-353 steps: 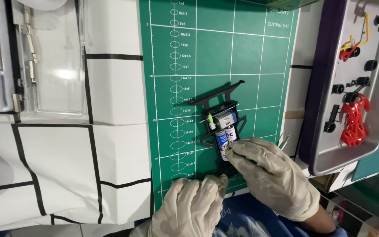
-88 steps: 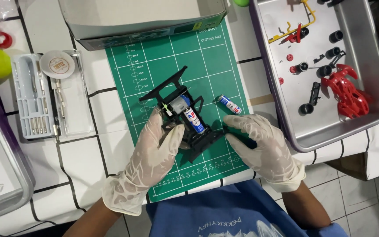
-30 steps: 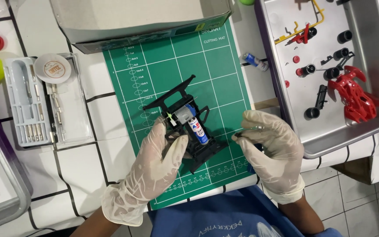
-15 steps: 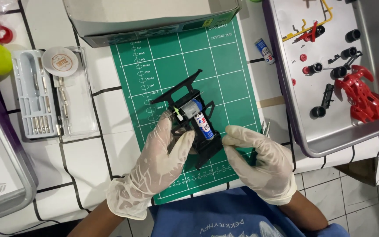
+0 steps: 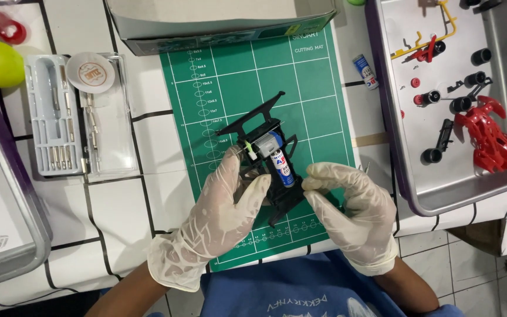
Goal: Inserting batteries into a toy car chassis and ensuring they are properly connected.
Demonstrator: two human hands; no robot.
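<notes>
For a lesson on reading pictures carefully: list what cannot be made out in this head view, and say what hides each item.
- Near end of the black chassis: covered by the left hand.
- Right hand fingertips: curled together, so anything pinched there is hidden.
- Cardboard box: cut off by the top edge.
- Grey tray: cut off by the left edge.
- Bits in the clear tool case: too small to identify.

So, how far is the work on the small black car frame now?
Done: one battery and a motor sit in the black chassis on the green mat. In hand: the left hand steadies the chassis, and the right hand pinches at its edge. Left: a second battery lies beside the mat, and the red body and wheels wait in the tray.
</notes>
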